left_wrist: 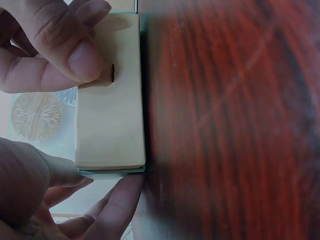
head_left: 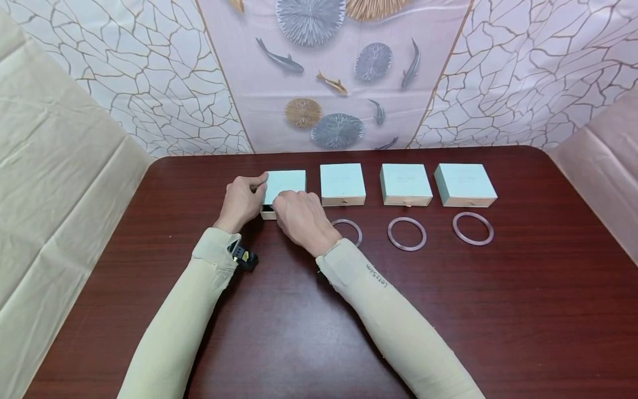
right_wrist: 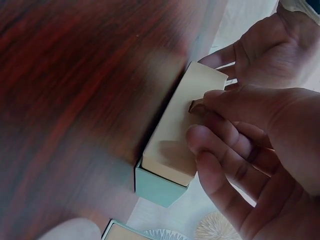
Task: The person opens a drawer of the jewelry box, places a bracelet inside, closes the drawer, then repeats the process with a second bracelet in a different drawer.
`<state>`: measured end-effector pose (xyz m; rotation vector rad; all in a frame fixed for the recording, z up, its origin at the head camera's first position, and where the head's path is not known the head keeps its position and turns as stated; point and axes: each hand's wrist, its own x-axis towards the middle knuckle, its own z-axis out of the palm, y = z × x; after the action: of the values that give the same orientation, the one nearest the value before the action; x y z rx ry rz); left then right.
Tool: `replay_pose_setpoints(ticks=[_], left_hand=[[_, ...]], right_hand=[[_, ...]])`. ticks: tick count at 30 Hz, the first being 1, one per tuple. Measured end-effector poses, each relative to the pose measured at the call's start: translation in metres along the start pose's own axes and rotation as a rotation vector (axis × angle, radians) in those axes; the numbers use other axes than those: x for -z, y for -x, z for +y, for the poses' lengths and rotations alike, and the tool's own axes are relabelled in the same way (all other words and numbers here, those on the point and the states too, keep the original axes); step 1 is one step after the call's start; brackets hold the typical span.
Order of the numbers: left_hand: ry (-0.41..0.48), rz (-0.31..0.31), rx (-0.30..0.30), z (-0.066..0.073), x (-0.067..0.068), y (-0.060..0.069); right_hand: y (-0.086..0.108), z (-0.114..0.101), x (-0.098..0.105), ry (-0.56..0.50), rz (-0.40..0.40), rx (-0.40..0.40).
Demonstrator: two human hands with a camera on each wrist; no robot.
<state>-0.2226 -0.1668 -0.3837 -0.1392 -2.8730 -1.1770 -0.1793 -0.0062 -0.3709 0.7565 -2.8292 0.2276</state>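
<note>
The leftmost mint-green drawer box (head_left: 286, 182) lies on the table with its cream drawer (right_wrist: 172, 127) slid partly out toward me. My left hand (head_left: 241, 202) grips the sleeve of this box at its left side, thumb and fingers on it. At the drawer's front, my right hand (head_left: 301, 219) pinches the small pull tab (right_wrist: 192, 106) between thumb and finger. The left wrist view shows the drawer front (left_wrist: 110, 130) from close up. What lies inside the drawer cannot be seen.
Three more mint boxes (head_left: 342, 180), (head_left: 406, 180), (head_left: 466, 181) stand in a row to the right, closed. Lilac bangles (head_left: 357, 228), (head_left: 407, 248), (head_left: 472, 242) lie in front of them, the nearest partly behind my right hand. A patterned cloth (head_left: 339, 55) hangs behind the dark wooden table (head_left: 279, 343).
</note>
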Motion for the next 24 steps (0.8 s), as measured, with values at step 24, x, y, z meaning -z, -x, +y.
replay_pose_setpoints(ticks=[24], left_hand=[[0.004,-0.007,0.001,0.0005,0.0,0.0005]], right_hand=[[-0.0021,0.0013,-0.0008,-0.014,0.002,-0.022]])
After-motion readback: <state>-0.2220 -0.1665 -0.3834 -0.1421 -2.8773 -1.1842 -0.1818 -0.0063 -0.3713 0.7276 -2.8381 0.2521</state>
